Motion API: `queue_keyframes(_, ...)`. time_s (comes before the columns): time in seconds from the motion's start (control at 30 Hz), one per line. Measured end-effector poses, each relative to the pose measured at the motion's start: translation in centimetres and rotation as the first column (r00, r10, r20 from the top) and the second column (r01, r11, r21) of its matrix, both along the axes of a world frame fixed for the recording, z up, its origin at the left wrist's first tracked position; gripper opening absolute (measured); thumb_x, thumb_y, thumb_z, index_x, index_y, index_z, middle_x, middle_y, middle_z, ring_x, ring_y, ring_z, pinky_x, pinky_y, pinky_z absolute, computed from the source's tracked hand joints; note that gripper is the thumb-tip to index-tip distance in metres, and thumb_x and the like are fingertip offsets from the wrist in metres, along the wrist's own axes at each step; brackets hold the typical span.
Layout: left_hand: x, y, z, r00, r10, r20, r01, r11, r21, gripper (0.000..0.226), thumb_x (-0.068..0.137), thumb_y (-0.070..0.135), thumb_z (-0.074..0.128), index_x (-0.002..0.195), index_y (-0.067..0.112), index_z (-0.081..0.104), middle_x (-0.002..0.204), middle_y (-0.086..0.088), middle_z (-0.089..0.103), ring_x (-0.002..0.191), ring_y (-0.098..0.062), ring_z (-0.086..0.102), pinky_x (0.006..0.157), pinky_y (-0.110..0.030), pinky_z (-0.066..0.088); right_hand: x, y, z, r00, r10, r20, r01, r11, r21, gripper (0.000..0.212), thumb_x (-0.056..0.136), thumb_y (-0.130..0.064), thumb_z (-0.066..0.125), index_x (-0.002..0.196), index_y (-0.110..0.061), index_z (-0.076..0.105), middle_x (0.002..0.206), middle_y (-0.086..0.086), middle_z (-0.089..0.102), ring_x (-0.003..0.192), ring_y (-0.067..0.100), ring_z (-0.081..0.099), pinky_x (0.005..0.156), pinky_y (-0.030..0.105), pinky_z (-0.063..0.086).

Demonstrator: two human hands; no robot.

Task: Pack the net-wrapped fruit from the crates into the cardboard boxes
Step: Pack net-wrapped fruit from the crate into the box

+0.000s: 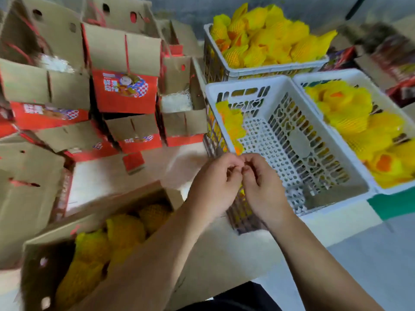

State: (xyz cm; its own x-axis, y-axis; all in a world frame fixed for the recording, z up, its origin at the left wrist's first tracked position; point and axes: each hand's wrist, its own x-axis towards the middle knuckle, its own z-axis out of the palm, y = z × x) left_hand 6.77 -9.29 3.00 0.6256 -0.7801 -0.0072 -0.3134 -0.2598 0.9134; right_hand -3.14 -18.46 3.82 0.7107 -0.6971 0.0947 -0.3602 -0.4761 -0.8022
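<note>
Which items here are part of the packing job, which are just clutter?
Job: net-wrapped fruit, near white crate, far crate, right crate, open box with fruit, stacked red-and-brown boxes.
Clutter: dark printed packaging, green edge.

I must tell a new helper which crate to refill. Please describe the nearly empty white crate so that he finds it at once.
Three white plastic lattice crates stand on the right. The nearly empty white crate is the middle one, just beyond the two hands. Unlike its neighbours, which are full of yellow net-wrapped fruit, its perforated floor shows bare, with fruit only at its left wall.
</note>
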Motion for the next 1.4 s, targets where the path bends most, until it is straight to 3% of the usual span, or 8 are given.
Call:
queue_keyframes(0.2,2.7,-14.2,-2.1,0.786,-0.254,0.564,0.043,0.932,0.359,0.016,0.095,0.027,0.059,0.103,0.025,0.072,0.102,0.0,0.07,0.104,-0.027,0.063,0.087,-0.042,0.047,-1.7,-14.4,-3.8,0.862,0.257,-0.438,-0.18,0.961,0.21,0.039,0.101,-0.023,0.051,0.14,-0.023,0.047,0.105,-0.001,0.063,0.062,-0.001,0.051,0.056,0.02,0.037)
queue_keyframes(0.27,3.2,-16.1,-3.0,0.684,-0.385,0.619,-0.045,0.825,0.563,0.018,0.097,0.031,0.054,0.106,0.027,0.069,0.107,0.002,0.066,0.113,-0.028,0.056,0.095,-0.042,0.041,0.1,-17.2,-5.5,0.734,0.375,-0.566,-0.273,0.926,0.26,0.053,0.1,-0.026,0.055,0.15,-0.017,0.041,0.114,0.0,0.061,0.082,0.0,0.061,0.067,0.017,0.045)
queue_keyframes(0.37,2.7,-16.6,-4.2,0.594,-0.416,0.689,-0.17,0.772,0.612,0.022,0.096,0.029,0.057,0.116,0.023,0.064,0.111,-0.001,0.065,0.117,-0.031,0.053,0.104,-0.046,0.033,5.3,-19.5,-7.7,0.808,0.325,-0.491,-0.311,0.944,0.113,0.06,0.095,-0.019,0.063,0.149,-0.019,0.038,0.14,0.01,0.051,0.12,0.032,0.058,0.09,0.036,0.049)
queue_keyframes(0.63,3.3,-16.3,-3.7,0.67,-0.135,0.73,-0.407,0.755,0.513,0.031,0.099,0.036,0.042,0.104,0.031,0.072,0.111,0.01,0.065,0.115,-0.02,0.049,0.106,-0.04,0.027,14.8,-19.6,-11.5,0.748,0.269,-0.607,-0.453,0.875,-0.17,0.057,0.097,-0.02,0.059,0.144,-0.023,0.028,0.144,0.008,0.027,0.138,0.037,0.029,0.104,0.054,0.044)
queue_keyframes(0.93,3.6,-16.1,-3.4,0.776,0.075,0.626,-0.368,0.86,0.354,0.024,0.096,0.031,0.048,0.097,0.036,0.072,0.097,0.02,0.066,0.106,-0.005,0.049,0.106,-0.029,0.021,14.3,-21.2,-14.8,0.914,0.196,-0.356,-0.15,0.977,0.155,0.065,0.089,-0.03,0.063,0.145,-0.014,0.034,0.141,0.017,0.04,0.127,0.043,0.04,0.106,0.056,0.038)
queue_keyframes(1.17,3.7,-16.2,-3.3,0.774,0.091,0.627,-0.382,0.857,0.347,0.021,0.095,0.037,0.052,0.11,0.037,0.067,0.111,0.019,0.065,0.113,-0.009,0.051,0.108,-0.03,0.023,13.4,-21.6,-12.8,0.953,0.103,-0.286,-0.029,0.967,0.252,0.072,0.059,-0.066,0.046,0.119,-0.027,0.05,0.092,-0.005,0.051,0.098,0.023,0.049,0.081,0.04,0.045)
queue_keyframes(1.3,3.7,-16.8,-3.6,0.759,-0.069,0.647,-0.353,0.791,0.5,0.092,0.084,0.064,0.063,0.159,0.03,0.021,0.161,-0.004,0.033,0.144,-0.028,0.033,0.12,-0.043,0.021,10.2,-23.1,-11.0,0.947,0.308,0.095,-0.24,0.478,0.845,0.051,0.079,-0.059,0.067,0.104,-0.015,0.07,0.091,0.009,0.068,0.079,0.025,0.062,0.064,0.033,0.05)
queue_keyframes(1.4,3.7,-16.8,-3.7,0.75,-0.04,0.661,-0.359,0.814,0.457,0.096,0.077,0.065,0.073,0.154,0.034,0.025,0.145,-0.005,0.049,0.131,-0.026,0.051,0.118,-0.039,0.022,8.7,-25.1,-10.0,0.827,0.525,0.198,-0.416,0.335,0.845,0.058,0.089,-0.064,0.063,0.113,-0.012,0.07,0.099,0.015,0.069,0.084,0.026,0.064,0.071,0.031,0.055)
